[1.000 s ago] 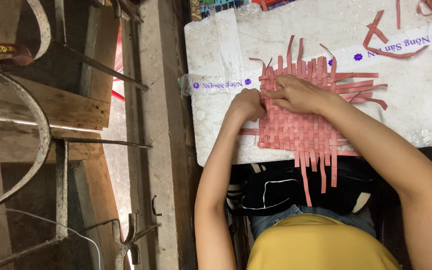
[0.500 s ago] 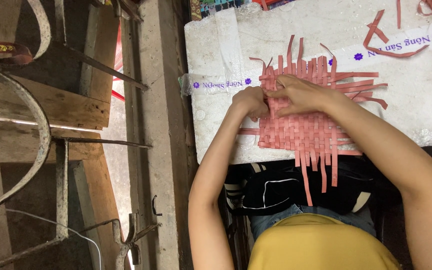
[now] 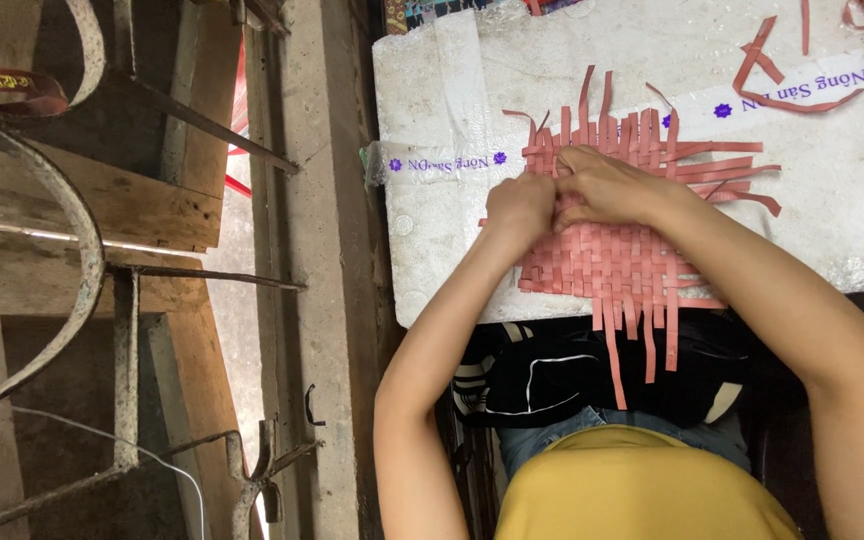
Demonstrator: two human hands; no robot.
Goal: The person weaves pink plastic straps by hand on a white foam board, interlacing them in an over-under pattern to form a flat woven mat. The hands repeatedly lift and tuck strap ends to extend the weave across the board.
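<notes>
White foam board sat beside a concrete post and wooden frame. Woven pink strip mat lay flat on it, loose ends running toward and away from the person. Left hand and right hand met at the mat's upper-left edge, fingers curled closed, pinching strips; spare strips lay well apart, upper right.

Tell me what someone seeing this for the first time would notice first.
The eye goes first to the pink woven mat of flat strips, lying on a white foam board at the picture's upper middle. Both hands press together at its left upper edge, the left hand beside the right hand. Loose pink strips lie on the board's far right.
</notes>
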